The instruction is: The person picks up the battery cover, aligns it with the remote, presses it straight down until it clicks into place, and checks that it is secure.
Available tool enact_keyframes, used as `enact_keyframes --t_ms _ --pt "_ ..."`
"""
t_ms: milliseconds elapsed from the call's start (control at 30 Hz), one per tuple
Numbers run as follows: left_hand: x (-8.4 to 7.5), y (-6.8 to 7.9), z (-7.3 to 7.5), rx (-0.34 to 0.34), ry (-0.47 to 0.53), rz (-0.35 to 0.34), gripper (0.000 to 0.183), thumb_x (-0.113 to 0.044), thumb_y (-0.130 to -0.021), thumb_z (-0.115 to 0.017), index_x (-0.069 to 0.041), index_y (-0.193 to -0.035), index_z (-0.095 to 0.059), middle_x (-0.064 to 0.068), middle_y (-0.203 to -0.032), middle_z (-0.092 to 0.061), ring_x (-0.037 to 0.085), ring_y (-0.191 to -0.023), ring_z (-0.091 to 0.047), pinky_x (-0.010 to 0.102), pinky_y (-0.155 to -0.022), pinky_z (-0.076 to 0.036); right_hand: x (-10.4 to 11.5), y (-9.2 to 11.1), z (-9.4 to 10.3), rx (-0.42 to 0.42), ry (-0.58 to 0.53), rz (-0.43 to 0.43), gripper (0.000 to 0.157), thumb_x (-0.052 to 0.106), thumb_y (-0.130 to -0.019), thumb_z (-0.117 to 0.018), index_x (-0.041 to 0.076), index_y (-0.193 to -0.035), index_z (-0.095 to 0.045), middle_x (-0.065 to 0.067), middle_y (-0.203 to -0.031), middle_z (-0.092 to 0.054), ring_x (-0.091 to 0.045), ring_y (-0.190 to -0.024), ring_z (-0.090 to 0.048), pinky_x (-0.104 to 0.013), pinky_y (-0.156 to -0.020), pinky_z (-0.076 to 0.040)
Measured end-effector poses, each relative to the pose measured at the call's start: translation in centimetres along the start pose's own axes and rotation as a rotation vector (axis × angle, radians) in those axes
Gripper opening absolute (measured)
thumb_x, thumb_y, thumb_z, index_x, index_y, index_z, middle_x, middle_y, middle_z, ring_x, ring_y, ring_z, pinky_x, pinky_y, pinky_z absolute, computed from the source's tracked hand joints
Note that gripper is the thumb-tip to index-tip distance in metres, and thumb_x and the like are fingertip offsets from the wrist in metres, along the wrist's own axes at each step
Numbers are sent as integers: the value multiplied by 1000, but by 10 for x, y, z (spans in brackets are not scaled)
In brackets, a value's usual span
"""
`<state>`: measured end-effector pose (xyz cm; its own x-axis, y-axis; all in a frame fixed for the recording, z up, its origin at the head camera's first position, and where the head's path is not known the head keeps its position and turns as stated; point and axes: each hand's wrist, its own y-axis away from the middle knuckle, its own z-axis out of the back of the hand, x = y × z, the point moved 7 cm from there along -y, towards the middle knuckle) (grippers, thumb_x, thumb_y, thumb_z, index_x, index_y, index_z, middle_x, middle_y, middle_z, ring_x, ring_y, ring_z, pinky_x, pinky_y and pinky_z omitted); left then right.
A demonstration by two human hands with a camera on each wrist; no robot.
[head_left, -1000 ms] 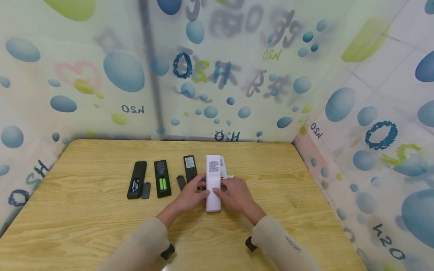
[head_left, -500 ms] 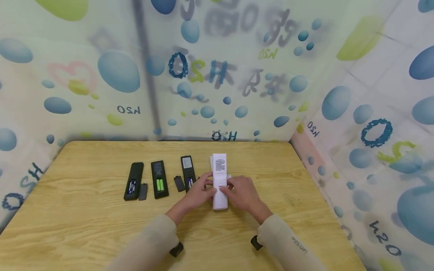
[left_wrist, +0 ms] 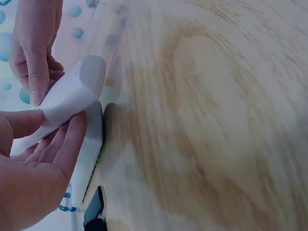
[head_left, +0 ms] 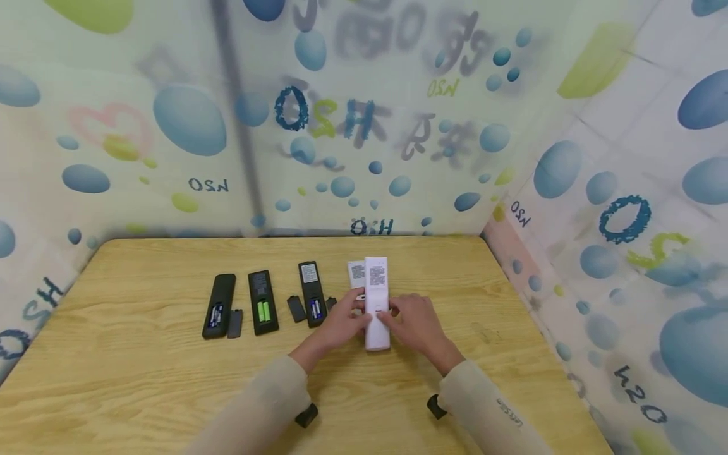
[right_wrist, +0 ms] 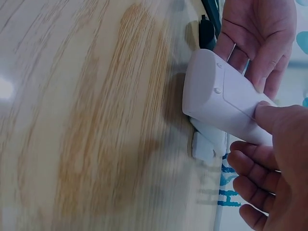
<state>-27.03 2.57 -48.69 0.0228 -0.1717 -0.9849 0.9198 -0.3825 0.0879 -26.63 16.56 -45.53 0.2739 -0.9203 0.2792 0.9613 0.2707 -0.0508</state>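
Observation:
A white remote control (head_left: 377, 332) is held back side up, its printed label towards the far end. My left hand (head_left: 344, 321) grips its left side, with the thumb on the back and the fingers beneath. From the right, my right hand (head_left: 419, 321) holds it, its thumb pressing on the back near the battery cover seam. In the right wrist view the remote (right_wrist: 236, 98) shows its rounded end and closed cover, above the table. Behind it lies a second white remote (head_left: 356, 270), partly hidden by the held one and my left fingers.
Three black remotes lie in a row on the left: one (head_left: 224, 287) with dark batteries, one (head_left: 261, 283) with green batteries, one (head_left: 310, 291) with blue batteries. Loose dark covers (head_left: 235, 323) lie beside them. A small white piece (right_wrist: 203, 147) shows in the right wrist view.
Both hands have moved the held white remote rightwards, so the second white remote now shows at its left instead of its right. The grip looks much the same.

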Motion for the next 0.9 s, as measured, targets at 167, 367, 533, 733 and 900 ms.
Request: enact_keyframes --t_ms 167,367,533,733,900 --pt "-2 -6 -7 0 0 5 54 -2 -96 -55 -7 -146 -36 25 -127 -59 30 -101 -66 38 -74 -60 -7 2 5 1 -8 -19 26 44 -94 -61 20 -89 -67 6 -82 -65 -14 -78 -51 -40 -81 -43" --pt "-8 -13 -17 17 -9 33 56 -5 -96 -56 -7 -148 -35 24 -128 -57 28 -104 -64 38 -78 -60 -20 4 10 -7 6 -34 25 43 -94 -61 19 -97 -69 6 -84 -66 -14 -79 -52 -41 -83 -44" --pt "-13 -21 -27 34 0 72 55 -7 -97 -56 -9 -148 -36 21 -128 -57 26 -102 -63 40 -78 -59 -31 6 14 -24 4 -36 23 39 -95 -61 19 -97 -71 5 -85 -67 -16 -81 -56 -42 -81 -45" --pt "-15 -33 -41 47 6 102 57 -7 -97 -56 -9 -150 -33 20 -128 -56 26 -98 -65 43 -77 -59 -46 10 23 -51 -1 -70 28 37 -97 -59 16 -107 -73 2 -94 -71 -17 -87 -61 -44 -84 -47" --pt "-15 -45 -49 26 -18 140 57 -9 -98 -56 -9 -150 -33 19 -129 -57 25 -99 -65 41 -78 -59 -60 14 33 -84 -10 -93 29 38 -98 -57 16 -106 -73 0 -98 -73 -20 -88 -63 -47 -83 -47"
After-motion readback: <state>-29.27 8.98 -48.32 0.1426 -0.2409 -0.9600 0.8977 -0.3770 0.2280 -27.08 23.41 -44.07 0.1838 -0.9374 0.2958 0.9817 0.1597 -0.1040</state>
